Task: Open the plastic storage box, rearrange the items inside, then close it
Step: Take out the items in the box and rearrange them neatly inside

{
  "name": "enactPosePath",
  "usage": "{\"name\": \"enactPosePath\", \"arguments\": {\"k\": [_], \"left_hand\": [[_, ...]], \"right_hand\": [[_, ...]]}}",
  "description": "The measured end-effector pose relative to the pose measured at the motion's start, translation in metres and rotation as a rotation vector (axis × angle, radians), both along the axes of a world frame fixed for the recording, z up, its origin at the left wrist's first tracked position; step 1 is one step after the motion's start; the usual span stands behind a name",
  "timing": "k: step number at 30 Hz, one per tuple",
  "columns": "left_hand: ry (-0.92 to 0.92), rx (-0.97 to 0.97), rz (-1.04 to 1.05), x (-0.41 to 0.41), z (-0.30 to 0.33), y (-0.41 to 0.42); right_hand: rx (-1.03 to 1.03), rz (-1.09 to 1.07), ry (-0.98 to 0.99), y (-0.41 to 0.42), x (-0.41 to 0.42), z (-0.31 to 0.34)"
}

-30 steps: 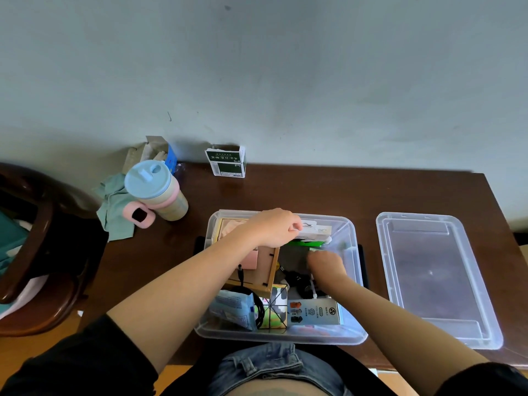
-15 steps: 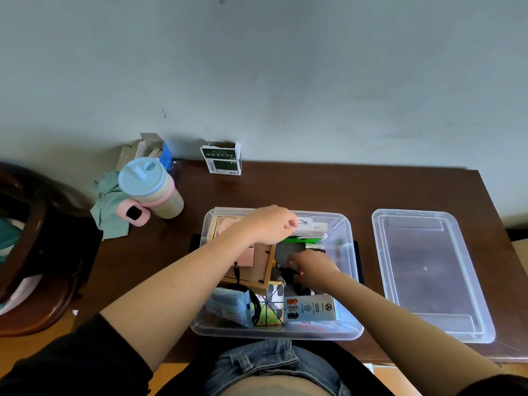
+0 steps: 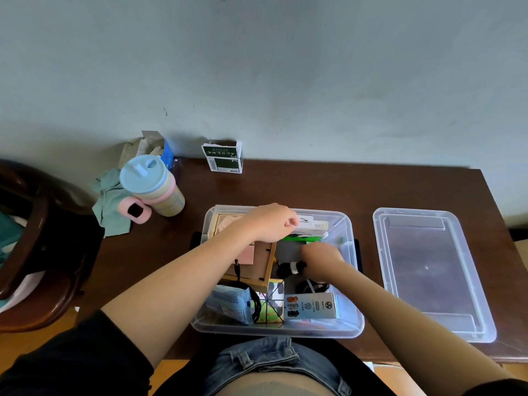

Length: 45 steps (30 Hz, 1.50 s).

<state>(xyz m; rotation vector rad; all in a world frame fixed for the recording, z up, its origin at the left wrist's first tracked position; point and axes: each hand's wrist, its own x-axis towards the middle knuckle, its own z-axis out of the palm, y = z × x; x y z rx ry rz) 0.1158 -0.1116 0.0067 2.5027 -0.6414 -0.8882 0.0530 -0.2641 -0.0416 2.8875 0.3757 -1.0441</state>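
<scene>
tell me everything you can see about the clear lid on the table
The clear lid is a rectangular sheet of see-through plastic with rounded corners and a raised rim. It lies flat on the dark wooden table, to the right of the open storage box and apart from it. The tabletop shows through it. Neither hand touches it.

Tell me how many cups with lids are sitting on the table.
1: the cup with a blue lid stands at the table's back left, beside the green cloth.
</scene>
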Motion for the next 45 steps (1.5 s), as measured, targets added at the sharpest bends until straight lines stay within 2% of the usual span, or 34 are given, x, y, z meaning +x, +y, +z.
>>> {"name": "enactPosePath", "arguments": {"k": [3, 5, 7, 8, 10, 14, 18, 21, 23, 27, 31, 35, 39, 42, 45], "left_hand": [[-0.008, 0.003, -0.006, 0.000, 0.001, 0.000], [-0.015, -0.001, -0.007, 0.000, 0.001, 0.000], [-0.018, 0.001, -0.007, 0.000, 0.002, -0.001], [-0.017, 0.003, -0.006, 0.000, 0.001, -0.001], [-0.010, 0.002, -0.002, 0.000, 0.001, -0.001], [0.000, -0.004, -0.001, 0.000, -0.001, -0.001], [-0.009, -0.005, 0.001, 0.000, -0.002, -0.001], [-0.007, -0.004, -0.004, 0.001, -0.001, -0.001], [-0.008, -0.001, -0.009, 0.001, -0.001, -0.002], [-0.010, 0.010, -0.001, 0.001, -0.001, -0.001], [-0.004, 0.005, 0.001, 0.001, -0.001, -0.001], [-0.003, 0.000, -0.003, 0.001, -0.002, -0.001], [-0.008, 0.001, -0.002, 0.002, -0.004, -0.001], [-0.030, -0.009, -0.009, 0.002, -0.005, -0.001], [-0.024, -0.018, -0.018, 0.002, -0.005, -0.001]], "right_hand": [[0.030, -0.066, 0.034, -0.012, 0.003, 0.023], [0.183, -0.156, 0.135, -0.022, 0.003, 0.038], [0.434, -0.292, 0.349, -0.027, -0.002, 0.054], [0.525, -0.309, 0.436, -0.027, -0.006, 0.060], [0.562, -0.244, 0.486, -0.020, -0.017, 0.063], [0.368, 0.049, 0.427, 0.000, -0.037, 0.049], [0.349, -0.080, 0.393, -0.010, -0.028, 0.051], [0.207, -0.131, 0.163, -0.017, -0.014, 0.038], [0.042, -0.088, 0.056, -0.015, -0.011, 0.026], [-0.176, 0.090, 0.145, -0.002, -0.011, 0.006], [-0.202, 0.307, 0.063, -0.001, -0.008, -0.005], [-0.192, 0.338, 0.068, -0.006, -0.007, -0.009], [-0.080, 0.295, -0.013, -0.012, -0.004, 0.000], [0.146, 0.032, -0.040, -0.020, 0.003, 0.026], [0.413, -0.123, 0.069, -0.025, 0.005, 0.057]]}}
